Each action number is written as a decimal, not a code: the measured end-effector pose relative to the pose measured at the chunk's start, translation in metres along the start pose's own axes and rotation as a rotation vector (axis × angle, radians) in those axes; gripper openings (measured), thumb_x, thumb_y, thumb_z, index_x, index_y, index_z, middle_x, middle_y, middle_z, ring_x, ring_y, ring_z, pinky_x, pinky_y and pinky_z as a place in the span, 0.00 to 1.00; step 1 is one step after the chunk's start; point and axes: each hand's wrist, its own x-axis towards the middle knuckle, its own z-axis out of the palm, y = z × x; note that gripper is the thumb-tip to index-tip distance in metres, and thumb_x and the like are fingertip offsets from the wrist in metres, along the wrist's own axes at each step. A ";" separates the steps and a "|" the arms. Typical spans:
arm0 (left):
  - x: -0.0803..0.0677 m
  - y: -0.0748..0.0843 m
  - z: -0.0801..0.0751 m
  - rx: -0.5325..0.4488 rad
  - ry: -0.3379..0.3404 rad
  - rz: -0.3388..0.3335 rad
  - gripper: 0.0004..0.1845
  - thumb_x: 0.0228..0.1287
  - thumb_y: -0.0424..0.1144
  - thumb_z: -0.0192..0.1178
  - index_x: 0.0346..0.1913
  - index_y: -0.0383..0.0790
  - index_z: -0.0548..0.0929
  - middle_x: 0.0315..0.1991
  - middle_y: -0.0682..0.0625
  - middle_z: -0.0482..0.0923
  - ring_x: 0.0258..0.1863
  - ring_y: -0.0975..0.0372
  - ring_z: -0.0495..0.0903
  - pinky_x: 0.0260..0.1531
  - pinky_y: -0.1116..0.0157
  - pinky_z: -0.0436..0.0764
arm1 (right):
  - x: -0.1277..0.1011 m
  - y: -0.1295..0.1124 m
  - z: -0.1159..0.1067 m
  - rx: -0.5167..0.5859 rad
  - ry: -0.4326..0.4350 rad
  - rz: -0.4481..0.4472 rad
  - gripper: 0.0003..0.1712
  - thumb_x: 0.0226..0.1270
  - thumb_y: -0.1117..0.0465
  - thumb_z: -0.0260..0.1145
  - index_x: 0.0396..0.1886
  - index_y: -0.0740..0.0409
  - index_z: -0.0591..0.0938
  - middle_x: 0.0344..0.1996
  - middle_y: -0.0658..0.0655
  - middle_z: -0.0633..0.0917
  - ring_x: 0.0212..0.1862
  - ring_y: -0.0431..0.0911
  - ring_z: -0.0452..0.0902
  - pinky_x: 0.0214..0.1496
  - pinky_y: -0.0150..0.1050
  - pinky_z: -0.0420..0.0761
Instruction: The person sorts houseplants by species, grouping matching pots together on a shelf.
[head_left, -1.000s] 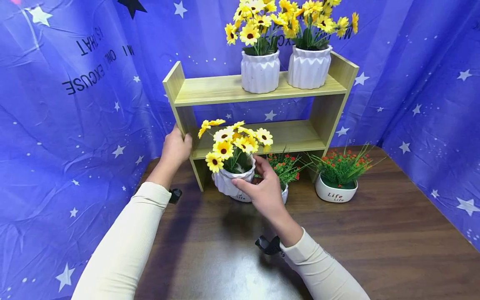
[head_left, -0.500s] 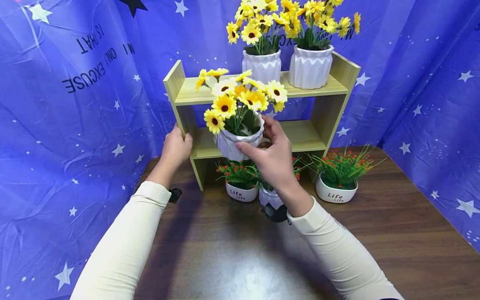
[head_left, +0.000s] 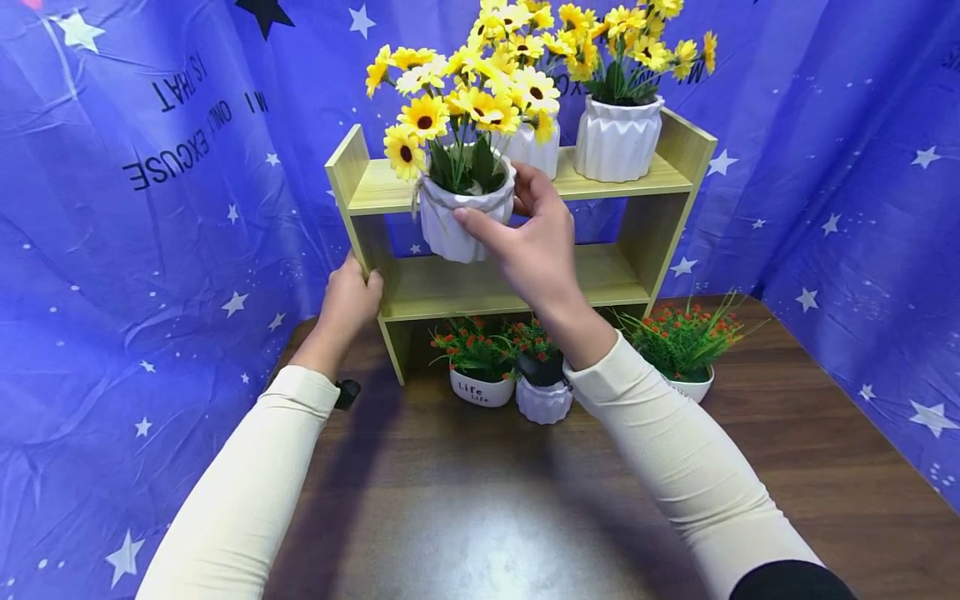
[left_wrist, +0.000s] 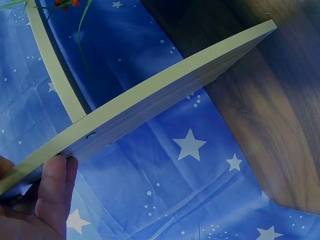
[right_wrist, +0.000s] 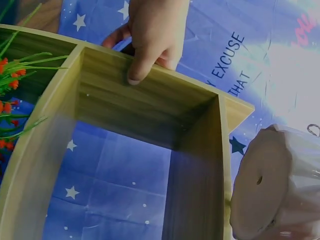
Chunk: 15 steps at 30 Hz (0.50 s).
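Note:
My right hand (head_left: pixel 540 250) holds a white fluted pot of yellow artificial sunflowers (head_left: pixel 457 225), thumb at its front, other fingers partly hidden. The pot is raised in front of the top board of a wooden shelf (head_left: pixel 465 287). Its underside, with a small hole, shows in the right wrist view as a pot base (right_wrist: pixel 262 185). With my left hand (head_left: pixel 351 292) I grip the shelf's left side panel (left_wrist: pixel 150 95). The right wrist view shows that left hand (right_wrist: pixel 157 30) with its thumb inside the panel and fingers outside.
Two more sunflower pots stand on the top board: a right one (head_left: pixel 618 137) and a middle one (head_left: pixel 536 146), partly covered. Red-flowered plants sit below: an oval "Life" pot (head_left: pixel 480 390), a fluted pot (head_left: pixel 543 402) and another oval pot (head_left: pixel 693 387). A starry blue curtain (head_left: pixel 187 250) surrounds the table.
The right hand has lifted the sunflower pot from low before the bottom compartment to the height of the top board, lately shifting slightly left. The left hand stays on the side panel.

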 end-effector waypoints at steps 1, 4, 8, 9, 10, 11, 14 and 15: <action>0.000 0.000 0.000 0.000 0.002 -0.001 0.17 0.73 0.36 0.47 0.59 0.31 0.69 0.50 0.27 0.78 0.51 0.36 0.77 0.50 0.40 0.74 | 0.002 -0.001 0.001 0.001 0.001 -0.006 0.37 0.49 0.59 0.81 0.60 0.60 0.77 0.47 0.54 0.86 0.45 0.47 0.80 0.42 0.39 0.81; 0.001 0.000 0.001 0.004 0.012 -0.002 0.17 0.73 0.36 0.47 0.58 0.31 0.70 0.50 0.27 0.78 0.50 0.35 0.77 0.50 0.40 0.74 | 0.007 -0.004 0.005 0.001 -0.001 0.000 0.37 0.50 0.59 0.81 0.60 0.60 0.77 0.47 0.53 0.86 0.46 0.46 0.80 0.42 0.38 0.81; 0.001 -0.001 0.003 0.012 0.014 -0.008 0.16 0.73 0.36 0.47 0.57 0.31 0.70 0.49 0.27 0.79 0.51 0.35 0.77 0.51 0.40 0.74 | 0.016 -0.006 0.011 0.018 -0.022 0.022 0.38 0.50 0.59 0.81 0.61 0.60 0.75 0.49 0.53 0.86 0.47 0.45 0.80 0.44 0.37 0.80; 0.001 -0.001 0.003 0.013 0.009 -0.011 0.16 0.73 0.36 0.47 0.57 0.31 0.70 0.49 0.27 0.79 0.51 0.35 0.77 0.51 0.40 0.73 | 0.019 -0.006 0.012 0.022 -0.036 0.038 0.38 0.50 0.59 0.81 0.62 0.59 0.75 0.50 0.52 0.85 0.47 0.45 0.80 0.45 0.37 0.81; 0.001 -0.001 0.003 0.014 0.005 -0.013 0.16 0.73 0.36 0.47 0.57 0.31 0.70 0.49 0.27 0.78 0.51 0.35 0.77 0.52 0.41 0.73 | 0.022 -0.007 0.013 0.021 -0.053 0.057 0.39 0.51 0.59 0.81 0.62 0.59 0.74 0.51 0.52 0.85 0.48 0.45 0.81 0.46 0.37 0.81; 0.001 0.000 0.003 0.014 0.000 -0.015 0.16 0.73 0.36 0.47 0.57 0.30 0.70 0.49 0.27 0.78 0.52 0.35 0.77 0.52 0.41 0.73 | 0.025 -0.008 0.015 0.018 -0.072 0.077 0.39 0.51 0.59 0.81 0.63 0.59 0.74 0.52 0.52 0.84 0.49 0.44 0.81 0.47 0.37 0.81; 0.001 0.001 0.001 0.015 -0.008 -0.017 0.16 0.73 0.36 0.46 0.58 0.30 0.69 0.50 0.27 0.78 0.52 0.36 0.77 0.53 0.41 0.73 | 0.036 -0.012 0.017 -0.038 -0.123 0.146 0.42 0.53 0.54 0.80 0.66 0.57 0.71 0.57 0.51 0.81 0.54 0.42 0.78 0.51 0.36 0.79; 0.001 0.001 0.000 0.014 -0.007 -0.016 0.16 0.73 0.36 0.46 0.58 0.30 0.69 0.50 0.27 0.78 0.53 0.36 0.77 0.53 0.41 0.73 | 0.040 -0.013 0.018 -0.059 -0.137 0.174 0.44 0.54 0.52 0.79 0.69 0.56 0.69 0.60 0.51 0.79 0.58 0.41 0.76 0.54 0.35 0.78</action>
